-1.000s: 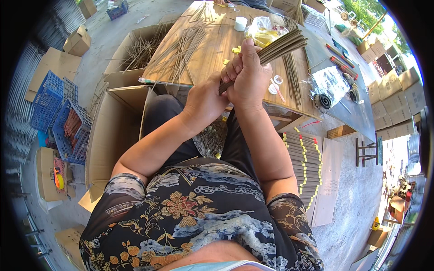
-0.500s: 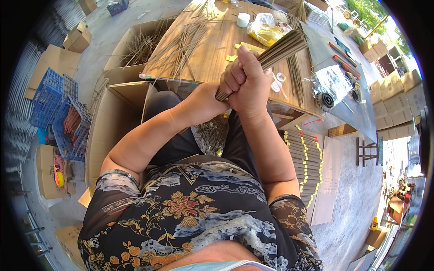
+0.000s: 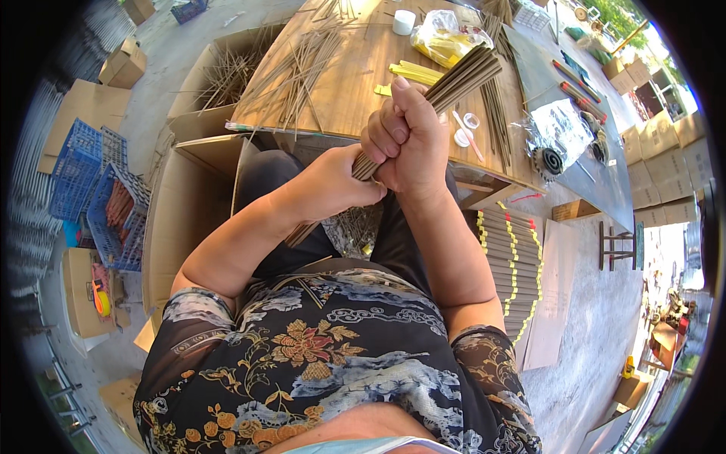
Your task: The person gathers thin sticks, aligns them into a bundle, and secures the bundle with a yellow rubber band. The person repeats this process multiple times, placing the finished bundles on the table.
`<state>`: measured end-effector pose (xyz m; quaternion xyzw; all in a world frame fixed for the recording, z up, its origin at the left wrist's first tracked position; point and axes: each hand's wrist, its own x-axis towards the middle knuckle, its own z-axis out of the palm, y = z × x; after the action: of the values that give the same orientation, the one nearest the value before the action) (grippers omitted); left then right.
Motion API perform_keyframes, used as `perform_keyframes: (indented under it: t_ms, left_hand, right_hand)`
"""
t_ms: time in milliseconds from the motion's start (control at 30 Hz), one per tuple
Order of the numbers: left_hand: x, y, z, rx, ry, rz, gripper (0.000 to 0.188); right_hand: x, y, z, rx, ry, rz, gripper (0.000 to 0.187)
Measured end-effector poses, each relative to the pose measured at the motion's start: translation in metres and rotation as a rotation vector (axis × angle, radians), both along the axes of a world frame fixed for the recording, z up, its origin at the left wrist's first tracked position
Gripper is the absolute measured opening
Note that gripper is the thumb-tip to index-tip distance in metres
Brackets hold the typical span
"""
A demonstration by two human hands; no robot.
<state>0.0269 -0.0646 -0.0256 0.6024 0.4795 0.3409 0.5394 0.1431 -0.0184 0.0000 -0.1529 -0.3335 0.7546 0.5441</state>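
Observation:
Both my hands are closed round one bundle of thin brown sticks (image 3: pixel 466 77), which look like incense sticks. My right hand (image 3: pixel 409 136) grips it higher up, thumb pointing along the sticks. Just below and touching it, my left hand (image 3: pixel 330 179) wraps the lower part. The bundle slants, its upper end toward the far right over the table and its lower end showing beneath my left wrist. Beyond my hands on the wooden table (image 3: pixel 355 98) lie yellow paper strips (image 3: pixel 414 72), loose sticks (image 3: pixel 306 72), and a white ring (image 3: pixel 471 121).
A clear bag (image 3: pixel 446 38) with yellow contents and a white roll (image 3: pixel 404 22) stand at the table's far side. Left are cardboard boxes (image 3: pixel 193 219) and blue crates (image 3: pixel 113 219). Banded bundles (image 3: pixel 510 265) lie at the right, below a grey table (image 3: pixel 544 83).
The bundle has slid down through my hands, so its lower end now shows below my left wrist. My left hand has moved slightly down and left.

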Motion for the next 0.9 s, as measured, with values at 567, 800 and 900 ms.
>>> perform_keyframes:
  t_ms: [567, 800, 900]
  left_hand:
    - [-0.027, -0.014, -0.019, -0.176, -0.223, 0.049, 0.041]
    - [-0.035, -0.004, -0.024, -0.315, -0.476, 0.001, 0.041]
    - [-0.036, -0.004, -0.026, -0.284, -0.487, 0.025, 0.04]
  right_hand:
    - [-0.02, 0.022, -0.025, -0.227, 0.056, 0.053, 0.028]
    - [-0.023, 0.03, -0.024, -0.202, 0.07, 0.069, 0.028]
    - [-0.026, 0.033, -0.025, -0.214, 0.045, 0.058, 0.029]
